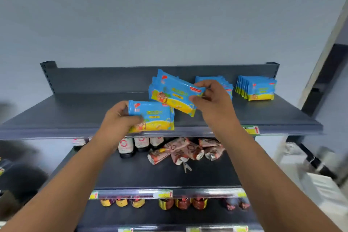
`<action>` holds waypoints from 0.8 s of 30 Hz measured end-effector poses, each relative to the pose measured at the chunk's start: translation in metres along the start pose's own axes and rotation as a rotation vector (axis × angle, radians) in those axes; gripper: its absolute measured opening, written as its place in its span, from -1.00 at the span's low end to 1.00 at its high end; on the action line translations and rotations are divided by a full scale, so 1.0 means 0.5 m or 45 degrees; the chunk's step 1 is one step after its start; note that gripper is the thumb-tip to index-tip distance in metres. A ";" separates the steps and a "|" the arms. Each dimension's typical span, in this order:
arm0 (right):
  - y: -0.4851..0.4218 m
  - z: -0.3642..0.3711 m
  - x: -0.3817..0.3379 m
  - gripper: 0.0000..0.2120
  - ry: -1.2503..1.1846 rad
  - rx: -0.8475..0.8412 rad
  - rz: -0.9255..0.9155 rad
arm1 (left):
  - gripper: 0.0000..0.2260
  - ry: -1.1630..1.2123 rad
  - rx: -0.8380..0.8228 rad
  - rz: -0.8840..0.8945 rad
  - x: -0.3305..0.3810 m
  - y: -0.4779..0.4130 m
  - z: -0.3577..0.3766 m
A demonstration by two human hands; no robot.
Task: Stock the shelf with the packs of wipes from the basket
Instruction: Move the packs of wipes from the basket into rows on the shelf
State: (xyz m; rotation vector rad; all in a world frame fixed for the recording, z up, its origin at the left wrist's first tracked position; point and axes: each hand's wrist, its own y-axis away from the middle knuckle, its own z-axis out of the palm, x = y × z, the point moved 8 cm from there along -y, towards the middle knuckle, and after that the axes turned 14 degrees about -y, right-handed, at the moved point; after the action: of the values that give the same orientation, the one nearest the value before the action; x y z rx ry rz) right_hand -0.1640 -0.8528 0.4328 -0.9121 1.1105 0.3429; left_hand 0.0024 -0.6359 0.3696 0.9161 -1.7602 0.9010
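Gripping one pack of wipes (pixel 157 117) in the left hand (pixel 118 118), at the top shelf's (pixel 66 115) front edge. Pinching a second pack (pixel 175 93), tilted, in the right hand (pixel 212 100) before the standing rows (pixel 261 89).

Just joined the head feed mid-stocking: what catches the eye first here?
Two bright blue-and-yellow packs of wipes are held over the top shelf: the left hand grips a level pack at the front edge, the right hand pinches a tilted pack higher up. Rows of matching packs stand upright at the shelf's back right.
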 end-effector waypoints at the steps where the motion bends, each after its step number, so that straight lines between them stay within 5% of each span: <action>1: -0.012 -0.042 -0.005 -0.65 0.011 0.019 -0.007 | -0.69 -0.017 -0.039 0.016 0.019 -0.004 0.046; 24: -0.255 -0.570 -0.012 -0.71 0.103 0.430 -0.131 | -0.64 -0.080 -0.611 0.034 0.249 -0.231 0.770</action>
State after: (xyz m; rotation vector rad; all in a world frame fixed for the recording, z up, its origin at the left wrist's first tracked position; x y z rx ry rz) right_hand -0.2599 -1.1491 0.4557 -0.6838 1.1490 0.0310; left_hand -0.0833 -1.0475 0.3901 0.6108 -1.9294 0.4338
